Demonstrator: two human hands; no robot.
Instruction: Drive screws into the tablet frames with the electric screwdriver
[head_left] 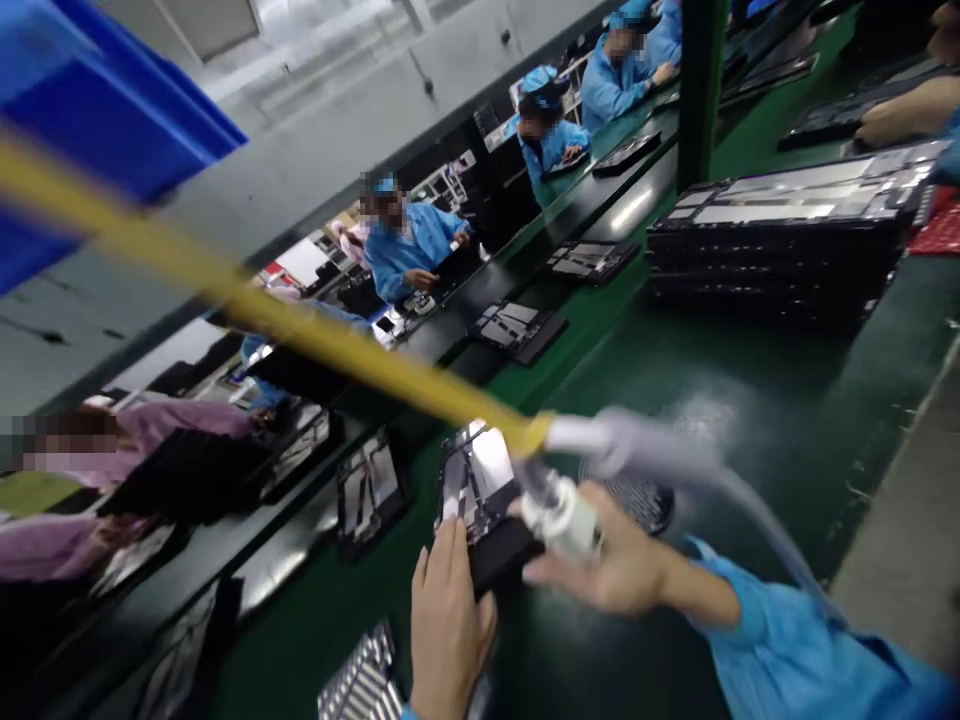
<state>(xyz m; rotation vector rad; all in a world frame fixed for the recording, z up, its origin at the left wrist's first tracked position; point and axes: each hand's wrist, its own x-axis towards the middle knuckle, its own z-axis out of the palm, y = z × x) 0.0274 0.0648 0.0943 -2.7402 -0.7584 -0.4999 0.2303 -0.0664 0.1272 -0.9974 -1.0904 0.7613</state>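
Note:
My left hand lies with its fingers stretched out together over the near edge of a flat black device with silver panels inside. My right hand is around a white hand tool, to the right of that device. A grey cable runs from the tool's upper fitting toward my blue sleeve, and a blurred yellow strap reaches up from it to the left. The tool's working end is hidden. Close to my left hand is a striped black-and-silver part. A round dark ribbed item shows behind my right hand.
A stack of black devices stands on the green bench beside a dark green post. Single devices lie along the dark conveyor. Co-workers in blue and pink sit across it. A blue bin hangs overhead.

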